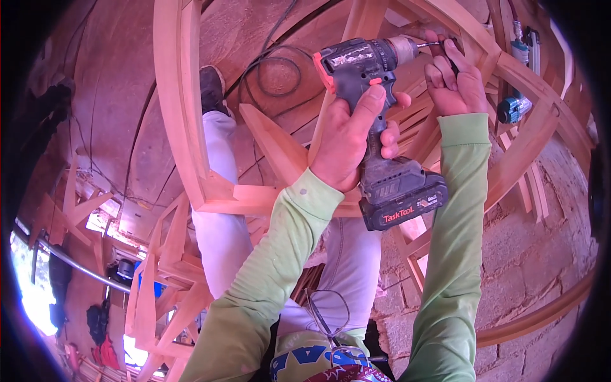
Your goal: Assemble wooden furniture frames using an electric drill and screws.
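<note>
My left hand is wrapped round the grip of a black and red cordless drill, with its battery pack toward me. The thumb lies near the trigger area. From the chuck a thin bit points right toward my right hand. That hand is closed, its fingertips around the bit's far end and a small dark piece I cannot make out. Both hands are over a pale wooden frame of curved and straight parts, whose right-hand curved rail runs beside my right hand.
A black cable lies coiled on the floor beyond the frame. Teal and silver tools rest at the right. Several wooden frame parts stand at the lower left. A brick wall is at the right. Glasses hang at my chest.
</note>
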Motion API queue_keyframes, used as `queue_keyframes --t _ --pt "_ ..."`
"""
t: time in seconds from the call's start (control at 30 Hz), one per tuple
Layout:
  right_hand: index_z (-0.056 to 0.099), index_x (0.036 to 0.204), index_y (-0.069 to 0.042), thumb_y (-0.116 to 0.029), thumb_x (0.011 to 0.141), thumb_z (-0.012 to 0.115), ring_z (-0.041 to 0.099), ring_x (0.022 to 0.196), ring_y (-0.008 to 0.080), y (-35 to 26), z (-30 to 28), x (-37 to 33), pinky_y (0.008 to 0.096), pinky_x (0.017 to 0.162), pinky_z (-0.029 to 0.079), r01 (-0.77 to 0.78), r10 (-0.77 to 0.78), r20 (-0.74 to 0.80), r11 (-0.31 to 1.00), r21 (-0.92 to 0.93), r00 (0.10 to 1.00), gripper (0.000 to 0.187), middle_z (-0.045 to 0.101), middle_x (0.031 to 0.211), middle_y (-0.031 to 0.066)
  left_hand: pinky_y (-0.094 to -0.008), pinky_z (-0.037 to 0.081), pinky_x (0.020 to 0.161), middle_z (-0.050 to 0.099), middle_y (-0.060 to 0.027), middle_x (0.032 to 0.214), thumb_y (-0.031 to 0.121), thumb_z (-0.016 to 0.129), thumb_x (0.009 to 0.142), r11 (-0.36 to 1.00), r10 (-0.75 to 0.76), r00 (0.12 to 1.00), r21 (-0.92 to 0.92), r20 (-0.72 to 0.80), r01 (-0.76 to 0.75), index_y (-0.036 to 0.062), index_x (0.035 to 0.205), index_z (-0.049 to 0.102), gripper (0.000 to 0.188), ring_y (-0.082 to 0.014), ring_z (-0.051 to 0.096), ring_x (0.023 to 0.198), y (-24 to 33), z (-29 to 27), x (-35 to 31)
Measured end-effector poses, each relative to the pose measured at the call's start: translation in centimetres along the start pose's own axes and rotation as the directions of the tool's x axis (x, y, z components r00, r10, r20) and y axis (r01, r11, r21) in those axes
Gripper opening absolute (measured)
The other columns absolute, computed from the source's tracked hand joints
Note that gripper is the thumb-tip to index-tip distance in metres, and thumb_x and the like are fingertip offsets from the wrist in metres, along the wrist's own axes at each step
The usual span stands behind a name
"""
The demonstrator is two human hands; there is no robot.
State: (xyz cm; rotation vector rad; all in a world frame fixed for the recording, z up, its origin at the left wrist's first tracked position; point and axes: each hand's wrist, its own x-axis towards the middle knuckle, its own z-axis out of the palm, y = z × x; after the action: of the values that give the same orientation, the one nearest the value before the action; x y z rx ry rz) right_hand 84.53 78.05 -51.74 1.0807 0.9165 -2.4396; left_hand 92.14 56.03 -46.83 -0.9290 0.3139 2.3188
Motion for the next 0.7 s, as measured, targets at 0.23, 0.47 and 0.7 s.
queue_keyframes --t 0.23,0.47,0.7 --pt "0.059 0.116 0.002 -0.009 0.105 0.056 0.025 0.044 0.0065 -0.2 0.8 -0.2 0.0246 0.051 0.027 -0.001 -0.003 -0.056 0.998 -0.063 0.998 0.016 0.067 0.124 0.019 -0.0248 0.045 0.054 0.062 -0.014 0.123 0.031 0.055 0.108 0.998 0.042 0.998 -0.049 0.047 -0.04 0.0035 0.133 0.048 0.038 -0.0091 0.049 0.066 -1.5 -1.5 0.7" --pt "0.06 0.118 0.002 -0.009 0.106 0.056 0.026 0.045 0.0056 0.1 1.9 -0.5 0.0239 0.051 0.026 -0.012 -0.003 -0.172 0.996 -0.09 0.985 0.017 0.066 0.129 0.019 -0.0255 0.047 0.053 0.064 -0.0145 0.12 0.024 0.054 0.108 0.911 0.235 0.966 0.323 0.105 -0.257 -0.0033 0.127 0.053 0.033 -0.009 0.054 0.062 -3.0 -2.4 1.3" --pt "0.059 0.119 0.003 -0.01 0.107 0.055 0.025 0.045 0.0057 -0.2 1.6 -0.6 0.0246 0.051 0.026 -0.017 0.009 -0.116 0.998 -0.062 0.993 0.019 0.064 0.131 0.0192 -0.0248 0.047 0.053 0.065 -0.0146 0.119 0.025 0.054 0.109 0.92 0.228 0.969 0.303 0.096 -0.247 -0.0031 0.127 0.054 0.034 -0.0085 0.055 0.062 -2.9 -2.5 1.5"
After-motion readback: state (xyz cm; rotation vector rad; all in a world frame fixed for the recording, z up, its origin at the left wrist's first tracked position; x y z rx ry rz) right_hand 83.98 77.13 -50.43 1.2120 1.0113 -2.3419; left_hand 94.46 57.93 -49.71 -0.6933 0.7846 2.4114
